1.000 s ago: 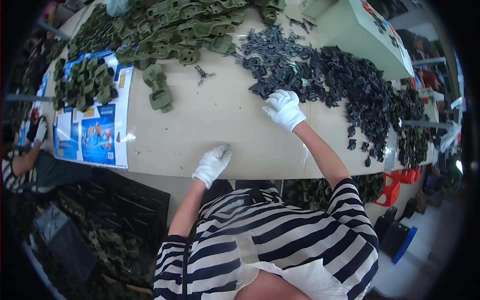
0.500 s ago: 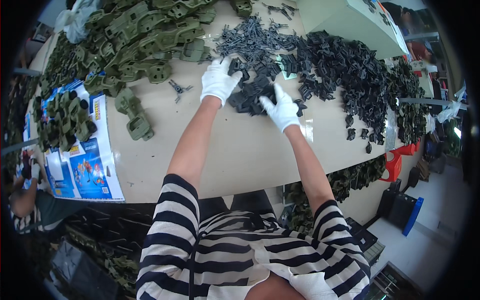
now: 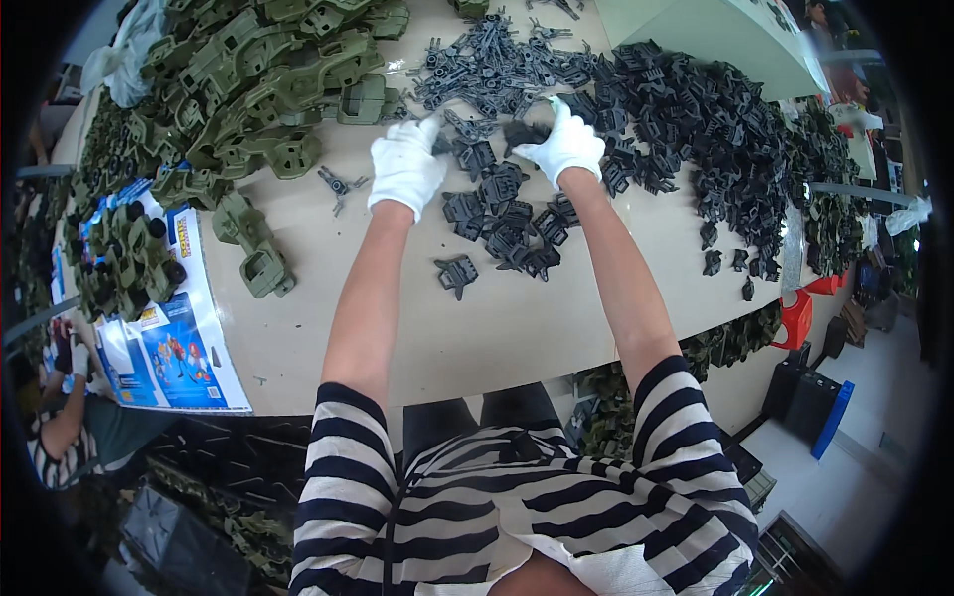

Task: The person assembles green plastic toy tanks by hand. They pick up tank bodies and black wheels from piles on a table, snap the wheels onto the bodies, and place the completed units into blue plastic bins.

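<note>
Both my hands wear white gloves and reach over a small cluster of black plastic parts (image 3: 505, 214) on the table. My left hand (image 3: 407, 167) is at the cluster's upper left, its fingers and thumb apart around the edge of a dark part. At the upper right, my right hand (image 3: 564, 147) has its thumb stretched away from its fingers, with black parts in the gap. Neither hand visibly grips a part. One black part (image 3: 457, 273) lies apart on the near side. Just beyond my hands is a heap of grey jointed pieces (image 3: 492, 65).
Olive-green plastic shells (image 3: 288, 84) pile up at the left, with one shell (image 3: 253, 243) lying nearer. A large heap of black parts (image 3: 735, 149) spreads at right, below a pale box (image 3: 715, 45). Printed sheets (image 3: 184, 343) cover the left edge. Another person's gloved hand (image 3: 79, 358) shows at far left.
Both hands have moved away from the middle of the cluster, the right one upward. The black parts are spread out more, and one now lies separately nearer me. The view has shifted slightly.
</note>
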{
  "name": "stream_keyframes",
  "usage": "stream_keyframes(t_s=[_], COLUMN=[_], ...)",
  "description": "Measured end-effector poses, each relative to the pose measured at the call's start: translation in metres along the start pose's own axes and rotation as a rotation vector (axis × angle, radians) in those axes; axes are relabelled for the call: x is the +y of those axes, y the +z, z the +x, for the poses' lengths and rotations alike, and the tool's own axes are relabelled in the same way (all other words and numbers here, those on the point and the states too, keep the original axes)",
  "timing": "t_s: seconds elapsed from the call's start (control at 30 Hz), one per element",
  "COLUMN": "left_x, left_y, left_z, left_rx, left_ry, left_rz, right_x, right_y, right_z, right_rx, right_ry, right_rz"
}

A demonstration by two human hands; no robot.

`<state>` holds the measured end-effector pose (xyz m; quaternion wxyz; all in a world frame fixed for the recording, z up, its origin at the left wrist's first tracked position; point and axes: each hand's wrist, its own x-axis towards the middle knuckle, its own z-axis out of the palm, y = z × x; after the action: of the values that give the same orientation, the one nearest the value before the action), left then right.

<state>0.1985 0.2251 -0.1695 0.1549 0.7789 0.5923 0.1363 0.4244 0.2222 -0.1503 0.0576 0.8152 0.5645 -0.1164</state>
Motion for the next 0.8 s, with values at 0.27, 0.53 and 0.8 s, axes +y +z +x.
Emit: stream_keyframes(t_s=[0.27, 0.53, 0.8], left_x=[-0.009, -0.035, -0.055], left_y=[-0.002, -0.011, -0.015], left_z=[-0.094, -0.124, -0.069], left_rx=[0.025, 0.23, 0.184], left_ry=[-0.15, -0.398, -0.369], left_rz=[-0.317, -0.146, 0.28], right_x=[0.077, -0.027, -0.035], right_y=[0.029, -0.031, -0.021], right_z=[-0.015, -0.018, 0.039], right_rx=[-0.2, -0.134, -0.071], right_ry=[-0.391, -0.217, -0.29], right_rz=[0.197, 0.287, 0.53])
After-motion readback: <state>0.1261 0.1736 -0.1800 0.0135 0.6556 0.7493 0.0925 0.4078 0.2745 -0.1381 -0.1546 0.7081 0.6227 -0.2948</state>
